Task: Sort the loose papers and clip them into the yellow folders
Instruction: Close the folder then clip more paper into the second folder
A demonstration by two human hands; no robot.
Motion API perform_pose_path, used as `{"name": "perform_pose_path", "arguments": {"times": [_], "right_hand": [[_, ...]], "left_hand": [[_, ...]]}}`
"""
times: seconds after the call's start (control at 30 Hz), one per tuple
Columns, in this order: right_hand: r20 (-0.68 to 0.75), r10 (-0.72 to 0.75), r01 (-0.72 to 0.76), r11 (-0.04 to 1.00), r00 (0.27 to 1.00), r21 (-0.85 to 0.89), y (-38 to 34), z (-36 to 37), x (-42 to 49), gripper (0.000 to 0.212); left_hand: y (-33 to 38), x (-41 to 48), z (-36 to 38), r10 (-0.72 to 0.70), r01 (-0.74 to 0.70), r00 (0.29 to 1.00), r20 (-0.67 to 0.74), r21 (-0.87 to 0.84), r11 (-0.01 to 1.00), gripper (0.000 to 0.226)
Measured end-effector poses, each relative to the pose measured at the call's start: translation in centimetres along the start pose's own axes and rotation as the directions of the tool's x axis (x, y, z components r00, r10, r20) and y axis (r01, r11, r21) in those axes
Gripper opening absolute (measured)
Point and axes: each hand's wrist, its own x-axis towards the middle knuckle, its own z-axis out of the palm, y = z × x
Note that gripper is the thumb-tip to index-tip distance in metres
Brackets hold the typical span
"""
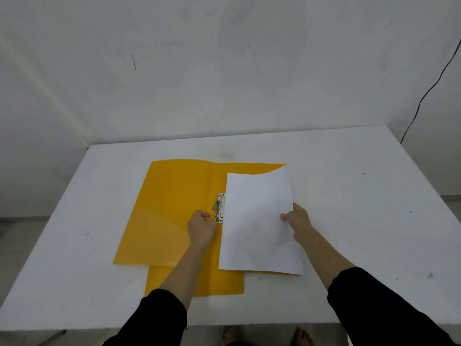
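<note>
Yellow plastic folder [174, 196] lies open flat on the white bench [349, 196], with a second yellow folder [212, 283] partly under its near edge. A stack of white paper sheets [259, 221] rests on the open folder's right half, its left edge just beside the metal spring clip [220, 208] at the spine. The right hand [298, 221] pinches the stack's right edge, thumb on top, fingers beneath. The left hand [200, 227] is curled at the clip's near end with the thumb touching it; whether it is actually pressing the lever I cannot tell.

The step seems to be seating the sheets under the clip. To do it well, the left hand should lift the clip fully while the right hand slides the stack leftward, keeping the edges square with the spine. Releasing too soon would probably catch only the top sheets or skew them.
</note>
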Motion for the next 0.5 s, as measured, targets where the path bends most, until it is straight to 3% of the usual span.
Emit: {"name": "perform_pose_path", "arguments": {"times": [0.1,0.33,0.5], "right_hand": [[-0.031,0.003,-0.002,1.0,1.0,0.005,0.0,-0.4,0.4,0.035],[-0.077,-0.016,0.015,1.0,0.997,-0.004,0.3,-0.2,0.5,0.032],[-0.113,-0.03,0.028,0.999,0.993,-0.021,0.5,0.2,0.6,0.033]], "left_hand": [[0.3,1.0,-0.2,0.118,-0.118,0.993,0.022,-0.015,0.993,0.021],[0.8,3.0,-0.4,0.353,-0.353,0.936,0.009,0.022,0.935,0.011],[1.5,4.4,-0.6,0.425,-0.423,0.905,0.0,0.08,0.902,0.01]]}}
